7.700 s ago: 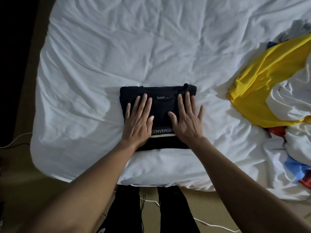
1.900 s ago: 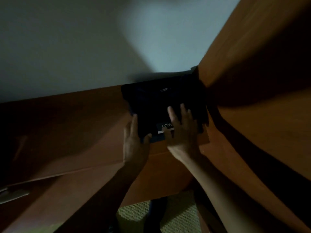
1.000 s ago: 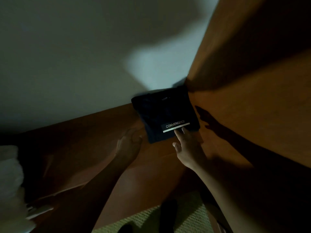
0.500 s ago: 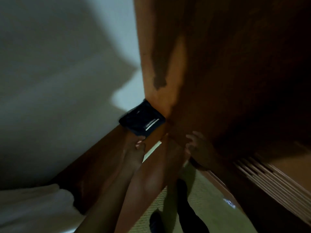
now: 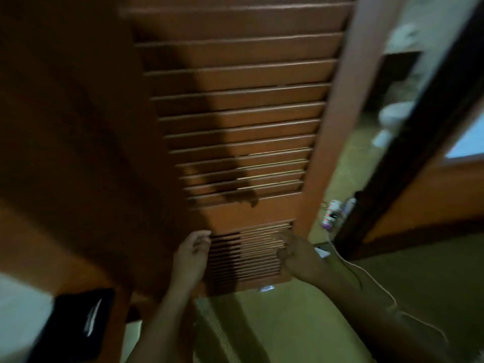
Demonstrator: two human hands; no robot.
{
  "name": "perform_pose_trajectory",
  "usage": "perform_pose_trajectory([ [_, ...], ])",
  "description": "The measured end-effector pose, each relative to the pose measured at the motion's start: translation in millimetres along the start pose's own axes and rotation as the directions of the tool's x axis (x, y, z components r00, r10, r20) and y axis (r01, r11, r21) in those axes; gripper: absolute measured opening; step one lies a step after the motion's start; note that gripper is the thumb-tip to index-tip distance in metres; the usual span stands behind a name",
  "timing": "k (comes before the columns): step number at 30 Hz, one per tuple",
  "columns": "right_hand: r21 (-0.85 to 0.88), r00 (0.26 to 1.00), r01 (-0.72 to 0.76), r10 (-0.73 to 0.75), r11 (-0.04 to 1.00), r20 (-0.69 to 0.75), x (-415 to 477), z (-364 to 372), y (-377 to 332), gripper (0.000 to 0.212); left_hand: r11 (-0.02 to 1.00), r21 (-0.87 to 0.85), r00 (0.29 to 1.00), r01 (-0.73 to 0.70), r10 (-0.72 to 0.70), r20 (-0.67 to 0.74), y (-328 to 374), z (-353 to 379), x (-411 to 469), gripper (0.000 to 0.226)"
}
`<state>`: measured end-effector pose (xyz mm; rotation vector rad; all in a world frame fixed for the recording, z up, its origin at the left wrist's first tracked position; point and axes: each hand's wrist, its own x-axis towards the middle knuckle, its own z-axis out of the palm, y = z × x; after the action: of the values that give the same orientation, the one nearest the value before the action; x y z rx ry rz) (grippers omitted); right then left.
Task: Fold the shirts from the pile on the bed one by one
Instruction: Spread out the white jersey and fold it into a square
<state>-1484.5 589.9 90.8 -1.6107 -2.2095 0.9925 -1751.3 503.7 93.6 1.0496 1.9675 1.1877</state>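
1. The left hand (image 5: 192, 254) is seen with its fingers loosely curled and nothing held; it is raised in front of the lower slats of a louvred wooden door (image 5: 235, 121), and whether the slats are touched cannot be told through the blur.
2. The right hand (image 5: 298, 258) is likewise loosely curled with nothing seen in it; it is held level with the left hand, the small lower louvre panel being framed between the two.
3. The folded black shirt (image 5: 76, 326) is found well below and to the left of the left hand, outside the left forearm and touched by neither hand; its long axis is steeply tilted, running from lower left to upper right, and the white printed stripe is aligned along that axis near its right edge; what it rests on cannot be made out.
4. Beyond the right hand, a white cable (image 5: 366, 277) is trailed over the greenish carpet (image 5: 288, 326) from a power strip (image 5: 331, 216) further up.
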Motion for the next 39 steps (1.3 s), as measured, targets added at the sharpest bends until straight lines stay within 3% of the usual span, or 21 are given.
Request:
perform_pose_trajectory([
  [3,0.035,0.986,-0.103,0.106,0.994,-0.127,-42.7,-55.3,63.1,0.036,0.994,0.05,0.975,-0.102,0.09,0.202,51.5,84.1,-7.7,0.017],
  [7,0.084,0.956,-0.161,0.176,0.983,-0.234,-106.6,-121.1,138.4,0.038,0.975,0.013,0.894,-0.221,0.197,0.402,104.8,187.3,-37.5,0.012],
  [11,0.121,0.894,-0.274,0.299,0.954,-0.335,-182.0,-171.8,216.2,0.041,0.921,-0.019,0.762,-0.389,0.334,0.555,159.6,295.4,-87.0,0.016],
  [16,0.239,0.75,-0.434,0.496,0.868,-0.438,-273.5,-214.3,295.7,0.042,0.877,-0.075,0.581,-0.474,0.375,0.722,212.8,405.5,-152.9,0.018],
  [24,0.571,0.253,-0.568,0.786,0.593,-0.565,-423.2,-251.1,396.9,0.051,0.787,-0.222,0.151,-0.576,0.369,0.917,274.9,595.6,-275.7,0.015],
  [31,0.773,-0.132,-0.525,0.864,0.355,-0.486,-511.1,-269.3,463.7,0.05,0.724,-0.368,-0.208,-0.584,0.304,0.93,313.7,747.2,-382.9,0.016],
  [39,0.912,-0.468,-0.384,0.821,0.144,-0.327,-573.5,-285.6,510.0,0.05,0.668,-0.493,-0.491,-0.558,0.213,0.845,349.0,872.4,-497.8,0.014],
])
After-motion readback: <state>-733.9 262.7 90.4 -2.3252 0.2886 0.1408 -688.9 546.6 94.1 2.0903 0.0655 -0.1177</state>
